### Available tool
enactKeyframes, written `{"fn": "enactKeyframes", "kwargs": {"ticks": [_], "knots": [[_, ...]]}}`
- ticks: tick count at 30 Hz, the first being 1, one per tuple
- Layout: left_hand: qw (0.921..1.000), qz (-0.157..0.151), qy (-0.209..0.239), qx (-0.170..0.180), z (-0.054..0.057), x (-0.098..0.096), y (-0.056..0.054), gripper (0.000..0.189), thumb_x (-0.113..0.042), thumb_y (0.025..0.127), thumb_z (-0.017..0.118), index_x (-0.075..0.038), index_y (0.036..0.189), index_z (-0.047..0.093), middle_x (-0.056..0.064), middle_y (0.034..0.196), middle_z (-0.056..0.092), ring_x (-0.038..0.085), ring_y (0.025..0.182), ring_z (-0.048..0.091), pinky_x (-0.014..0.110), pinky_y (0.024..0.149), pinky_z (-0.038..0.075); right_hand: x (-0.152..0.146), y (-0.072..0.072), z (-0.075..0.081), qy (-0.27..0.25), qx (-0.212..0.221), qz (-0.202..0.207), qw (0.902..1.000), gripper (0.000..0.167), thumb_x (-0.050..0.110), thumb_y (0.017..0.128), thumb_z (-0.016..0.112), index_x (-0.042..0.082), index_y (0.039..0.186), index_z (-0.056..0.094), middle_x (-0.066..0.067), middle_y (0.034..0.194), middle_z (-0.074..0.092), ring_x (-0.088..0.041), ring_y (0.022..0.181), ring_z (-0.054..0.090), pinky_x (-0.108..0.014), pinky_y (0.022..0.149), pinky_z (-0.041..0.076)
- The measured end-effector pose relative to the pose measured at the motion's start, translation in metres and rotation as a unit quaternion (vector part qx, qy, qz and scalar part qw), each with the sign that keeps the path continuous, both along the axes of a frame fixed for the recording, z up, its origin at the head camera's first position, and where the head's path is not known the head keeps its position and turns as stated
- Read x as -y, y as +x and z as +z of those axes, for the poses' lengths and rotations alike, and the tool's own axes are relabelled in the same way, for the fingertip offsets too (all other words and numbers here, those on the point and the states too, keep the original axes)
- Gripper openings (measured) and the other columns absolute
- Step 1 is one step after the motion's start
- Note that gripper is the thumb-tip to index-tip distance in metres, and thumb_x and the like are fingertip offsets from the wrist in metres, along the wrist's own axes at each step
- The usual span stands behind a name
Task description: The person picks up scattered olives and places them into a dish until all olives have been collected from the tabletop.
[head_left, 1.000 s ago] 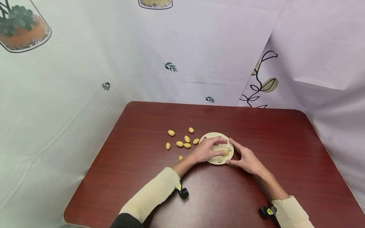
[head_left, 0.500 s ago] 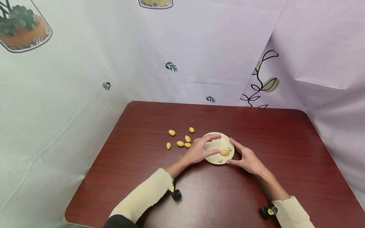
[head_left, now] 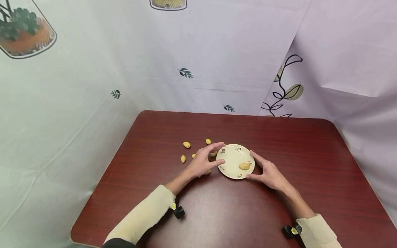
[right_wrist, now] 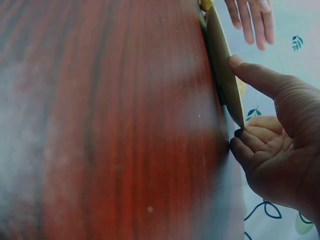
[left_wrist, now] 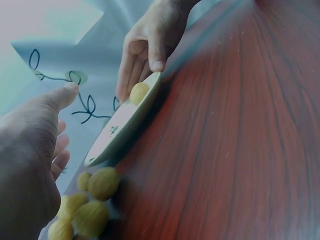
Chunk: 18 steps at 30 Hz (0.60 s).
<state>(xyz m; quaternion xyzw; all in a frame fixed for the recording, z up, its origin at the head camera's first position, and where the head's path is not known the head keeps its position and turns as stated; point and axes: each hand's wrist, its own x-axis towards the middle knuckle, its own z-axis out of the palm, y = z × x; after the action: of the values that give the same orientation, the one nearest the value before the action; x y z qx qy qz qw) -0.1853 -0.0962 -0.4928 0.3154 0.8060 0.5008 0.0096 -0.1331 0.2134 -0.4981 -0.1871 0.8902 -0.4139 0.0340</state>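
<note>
A small round cream plate (head_left: 231,168) with little printed motifs lies on the table. One yellow oval piece, like a nut or tiny potato (head_left: 244,166), sits on its right side. My right hand (head_left: 269,174) holds the plate's right rim between thumb and fingers; the right wrist view shows the thumb (right_wrist: 255,74) at the edge. My left hand (head_left: 201,161), holding nothing, is at the plate's left edge with thumb and fingers spread apart. Under and beyond it lie several more yellow pieces (left_wrist: 103,183), partly hidden by the hand in the head view.
Two loose yellow pieces, one (head_left: 186,144) farther back and another (head_left: 183,158), lie left of the left hand. The reddish-brown wooden table (head_left: 304,148) has rounded corners. Pale printed cloth (head_left: 204,51) hangs behind and beside it. Each wrist carries a small black camera (head_left: 179,212).
My left hand has drawn back leftward off the plate, letting go of the yellow piece there, and now covers some loose pieces. The right hand and plate have stayed put.
</note>
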Motion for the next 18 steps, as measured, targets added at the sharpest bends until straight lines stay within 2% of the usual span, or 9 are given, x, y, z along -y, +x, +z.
{"fn": "enactKeyframes", "kwargs": {"ticks": [5, 7, 13, 18], "knots": [[0.9994, 0.028, -0.006, -0.017, 0.002, 0.020, -0.002, 0.066, -0.025, 0.094, 0.085, -0.012, 0.152, 0.057, -0.002, 0.145, 0.065, 0.021, 0.130, 0.063, 0.046, 0.104, 0.052, 0.000, 0.000, 0.000, -0.005, 0.000, 0.002, 1.0000, 0.100, 0.020, 0.084, 0.094, -0.007, 0.161, 0.036, -0.026, 0.164, 0.039, -0.043, 0.150, 0.039, 0.002, 0.105, 0.018], [0.9990, 0.037, -0.007, -0.024, 0.002, 0.027, -0.003, 0.066, -0.024, 0.094, 0.086, -0.010, 0.152, 0.057, 0.000, 0.145, 0.066, 0.021, 0.133, 0.061, 0.047, 0.106, 0.051, 0.000, 0.000, 0.001, -0.002, -0.001, 0.001, 1.0000, 0.100, 0.021, 0.084, 0.094, -0.007, 0.161, 0.036, -0.026, 0.164, 0.040, -0.043, 0.150, 0.039, 0.002, 0.104, 0.018], [0.9980, 0.059, 0.012, -0.022, 0.002, 0.049, -0.008, 0.064, -0.014, 0.094, 0.085, -0.005, 0.150, 0.058, 0.015, 0.142, 0.066, 0.032, 0.132, 0.061, 0.054, 0.102, 0.054, 0.000, 0.001, 0.001, 0.003, 0.000, 0.000, 1.0000, 0.100, 0.022, 0.084, 0.094, -0.006, 0.161, 0.036, -0.026, 0.164, 0.039, -0.042, 0.150, 0.040, 0.001, 0.104, 0.018], [0.9957, 0.085, -0.006, -0.036, -0.001, 0.067, -0.015, 0.061, -0.016, 0.095, 0.083, -0.008, 0.150, 0.058, 0.012, 0.142, 0.067, 0.027, 0.133, 0.061, 0.054, 0.108, 0.049, 0.001, 0.001, 0.001, 0.004, -0.001, -0.001, 1.0000, 0.100, 0.023, 0.084, 0.094, -0.006, 0.161, 0.037, -0.026, 0.164, 0.040, -0.042, 0.150, 0.040, 0.001, 0.105, 0.018]]}}
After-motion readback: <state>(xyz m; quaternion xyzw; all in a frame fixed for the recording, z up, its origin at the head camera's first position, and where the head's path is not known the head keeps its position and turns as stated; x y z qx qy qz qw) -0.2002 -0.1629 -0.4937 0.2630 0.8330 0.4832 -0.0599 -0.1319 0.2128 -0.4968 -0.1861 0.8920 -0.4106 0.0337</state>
